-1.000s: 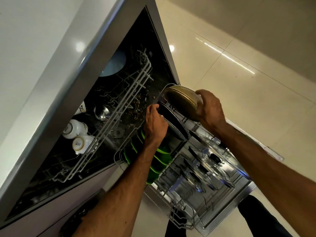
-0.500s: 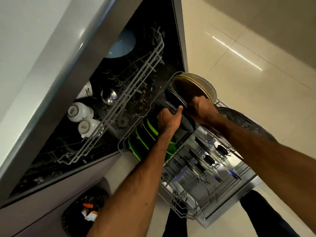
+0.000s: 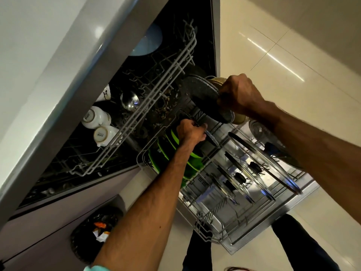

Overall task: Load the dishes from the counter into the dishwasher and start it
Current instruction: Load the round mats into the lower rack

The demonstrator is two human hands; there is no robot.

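Gripping dark speckled round plate [image 3: 203, 98] plus beige ceramic dish [image 3: 214, 82]: right hand [image 3: 240, 94]. Left hand [image 3: 192, 132] pinches second speckled plate [image 3: 212, 138] in wire rack [image 3: 204, 222]. Risk: stack slips, rims chip.

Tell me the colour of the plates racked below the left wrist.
Bright green plates, head view.

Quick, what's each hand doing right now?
Left hand: grips the edge of a dark plate.
Right hand: grips a speckled plate, with a beige dish behind it.
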